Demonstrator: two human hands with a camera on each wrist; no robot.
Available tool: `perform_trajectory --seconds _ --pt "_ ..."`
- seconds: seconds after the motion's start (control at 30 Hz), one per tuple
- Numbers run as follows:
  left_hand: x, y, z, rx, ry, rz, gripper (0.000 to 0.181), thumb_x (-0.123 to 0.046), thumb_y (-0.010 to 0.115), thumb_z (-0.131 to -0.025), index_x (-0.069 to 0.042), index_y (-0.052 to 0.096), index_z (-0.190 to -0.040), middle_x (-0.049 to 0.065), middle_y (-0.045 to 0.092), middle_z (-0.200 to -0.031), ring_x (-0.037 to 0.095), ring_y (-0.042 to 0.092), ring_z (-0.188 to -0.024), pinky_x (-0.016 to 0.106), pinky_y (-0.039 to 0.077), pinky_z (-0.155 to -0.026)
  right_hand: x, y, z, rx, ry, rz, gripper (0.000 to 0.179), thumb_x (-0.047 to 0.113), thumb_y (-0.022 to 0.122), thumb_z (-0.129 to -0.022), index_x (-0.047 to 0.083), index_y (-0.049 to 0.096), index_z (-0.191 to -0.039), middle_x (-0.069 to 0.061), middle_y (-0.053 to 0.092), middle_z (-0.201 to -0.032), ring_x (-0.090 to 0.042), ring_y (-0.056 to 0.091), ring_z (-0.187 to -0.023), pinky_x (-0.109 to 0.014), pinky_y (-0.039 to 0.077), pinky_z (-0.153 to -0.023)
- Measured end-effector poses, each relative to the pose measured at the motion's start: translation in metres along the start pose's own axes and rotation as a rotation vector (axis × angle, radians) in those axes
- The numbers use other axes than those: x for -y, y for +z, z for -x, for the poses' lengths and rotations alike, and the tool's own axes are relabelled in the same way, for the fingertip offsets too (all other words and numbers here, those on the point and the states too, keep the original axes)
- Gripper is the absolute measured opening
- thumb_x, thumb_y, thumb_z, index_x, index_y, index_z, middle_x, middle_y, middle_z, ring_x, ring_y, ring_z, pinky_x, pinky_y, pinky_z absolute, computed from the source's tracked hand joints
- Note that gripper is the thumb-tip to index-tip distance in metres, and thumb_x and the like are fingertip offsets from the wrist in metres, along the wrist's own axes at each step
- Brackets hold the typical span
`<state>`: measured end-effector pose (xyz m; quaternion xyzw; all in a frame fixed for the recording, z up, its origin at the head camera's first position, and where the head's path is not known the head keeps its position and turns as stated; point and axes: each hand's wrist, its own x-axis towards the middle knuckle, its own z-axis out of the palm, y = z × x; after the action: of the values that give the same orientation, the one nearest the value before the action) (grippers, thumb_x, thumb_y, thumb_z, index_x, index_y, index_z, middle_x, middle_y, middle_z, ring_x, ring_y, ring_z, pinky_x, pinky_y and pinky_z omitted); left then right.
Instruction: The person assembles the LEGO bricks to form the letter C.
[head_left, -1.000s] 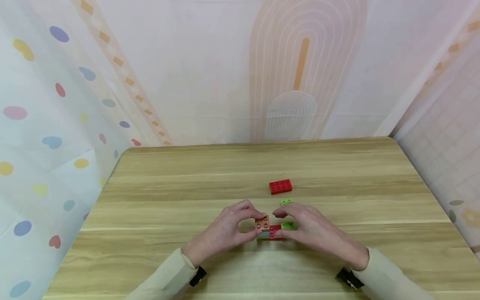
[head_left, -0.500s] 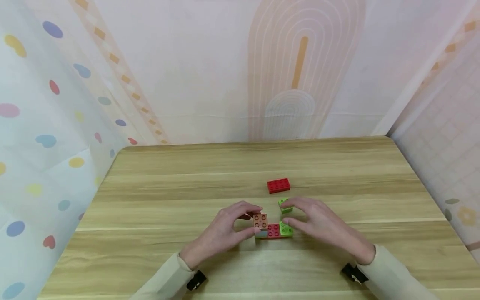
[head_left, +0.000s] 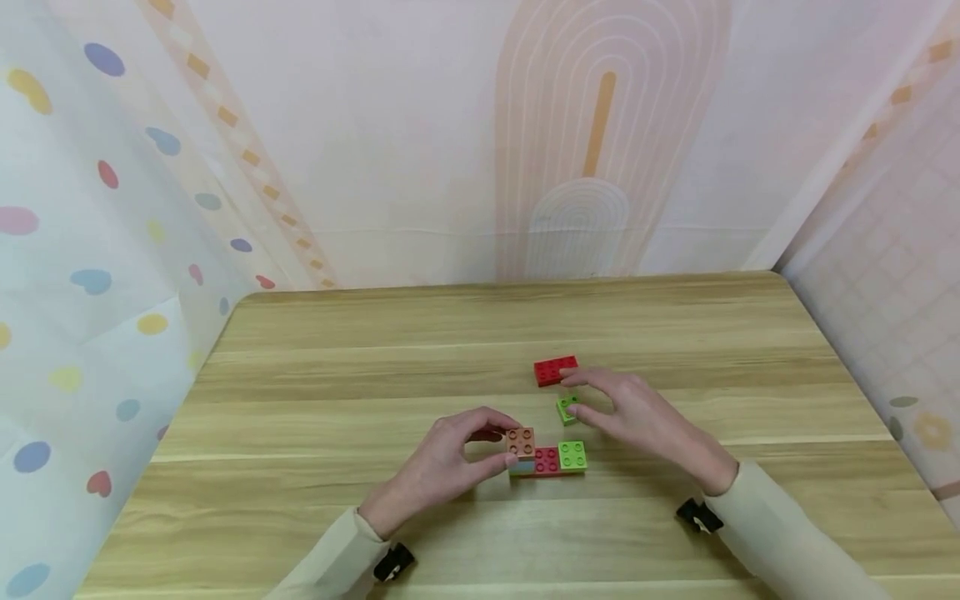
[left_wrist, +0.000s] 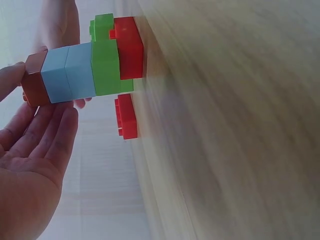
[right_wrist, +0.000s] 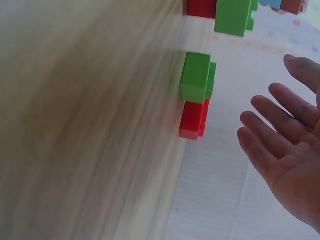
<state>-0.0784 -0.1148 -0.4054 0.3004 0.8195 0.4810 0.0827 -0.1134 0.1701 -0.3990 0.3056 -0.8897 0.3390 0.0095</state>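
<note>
My left hand [head_left: 455, 457] grips the brown brick [head_left: 521, 442] on top of a tower, thumb on the near side and fingers behind. Below the brown brick, the left wrist view shows two light blue bricks [left_wrist: 67, 73] and a green brick [left_wrist: 105, 67], stacked on one end of a red base brick [left_wrist: 131, 48]. At the base's right end sits another green brick [head_left: 572, 455], with bare red studs between. With fingers spread and nothing held, my right hand [head_left: 637, 415] hovers over a loose green brick [right_wrist: 196, 77], apart from it in the right wrist view.
A loose red brick [head_left: 553, 371] lies flat behind the loose green one, partly under my right fingertips in the head view. All of it stands on a wood-grain table [head_left: 360, 358]. Patterned cloth [head_left: 420, 150] hangs behind and along both sides.
My right hand has moved away from the built bricks, back toward the loose green and red ones, uncovering the green brick on the base. The left hand stays at the tower.
</note>
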Motion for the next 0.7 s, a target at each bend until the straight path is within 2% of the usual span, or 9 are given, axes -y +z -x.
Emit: perform_trajectory --seconds 0.3,0.7 --pt "0.0 0.003 0.001 -0.015 -0.001 0.016 0.032 -0.021 0.075 -0.09 -0.014 0.065 -0.119 -0.007 0.069 -0.117 0.012 0.065 -0.105 0.029 0.052 -0.093 -0.014 -0.002 -0.013 0.041 0.002 0.002 0.044 0.031 0.067 -0.096 0.007 0.06 -0.133 -0.009 0.061 -0.134 -0.028 0.056 -0.124 -0.048 0.045 -0.103" --pt "0.0 0.005 -0.004 -0.025 -0.008 0.044 0.034 -0.019 0.074 -0.091 -0.013 0.064 -0.122 -0.003 0.068 -0.12 0.013 0.065 -0.109 0.027 0.051 -0.094 -0.029 -0.004 -0.034 0.123 0.018 0.055 0.051 0.03 0.066 -0.097 0.006 0.054 -0.14 -0.011 0.052 -0.144 -0.03 0.046 -0.134 -0.049 0.036 -0.11"
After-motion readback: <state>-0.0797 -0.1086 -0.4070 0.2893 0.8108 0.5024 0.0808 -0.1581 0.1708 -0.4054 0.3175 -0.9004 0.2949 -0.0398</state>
